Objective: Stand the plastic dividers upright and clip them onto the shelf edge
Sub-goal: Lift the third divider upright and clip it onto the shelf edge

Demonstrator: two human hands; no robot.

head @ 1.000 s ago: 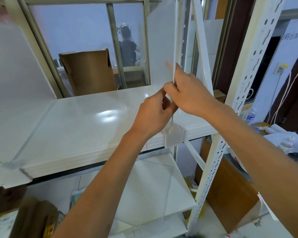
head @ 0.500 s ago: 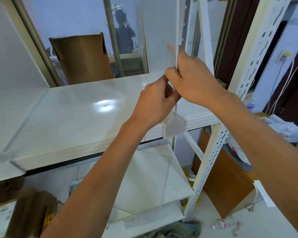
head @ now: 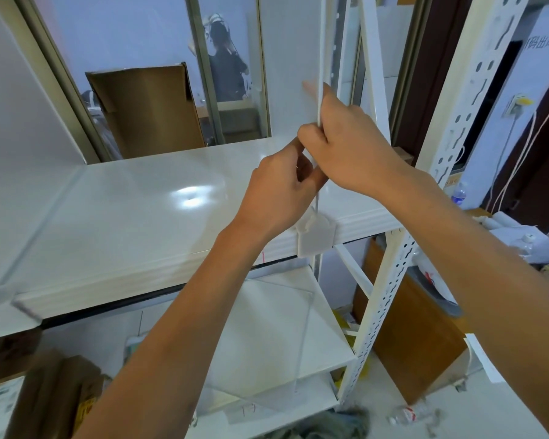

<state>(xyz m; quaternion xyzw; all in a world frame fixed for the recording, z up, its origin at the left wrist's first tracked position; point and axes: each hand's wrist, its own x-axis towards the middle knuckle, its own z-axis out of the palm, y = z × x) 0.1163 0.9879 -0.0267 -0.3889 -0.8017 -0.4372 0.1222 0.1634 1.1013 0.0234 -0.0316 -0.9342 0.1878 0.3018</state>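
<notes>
A clear plastic divider (head: 290, 74) stands upright on the white shelf (head: 133, 217), seen almost edge-on near the shelf's right end. Its translucent clip foot (head: 314, 239) hangs over the shelf's front edge. My right hand (head: 349, 141) pinches the divider's front edge from the right. My left hand (head: 279, 194) grips the same edge just below, fingers curled around it, right above the clip. Another divider (head: 16, 137) stands upright at the far left, its clip (head: 0, 293) on the shelf edge.
A perforated white upright (head: 403, 264) rises right of the shelf. A lower shelf (head: 267, 337) carries a further clear divider. A cardboard box (head: 149, 109) stands behind the shelf by a window. Boxes lie bottom left; clutter and a brown panel sit at the right.
Both hands stay on the divider's front edge at the same spot. The view has shifted slightly; the clip foot remains over the shelf edge.
</notes>
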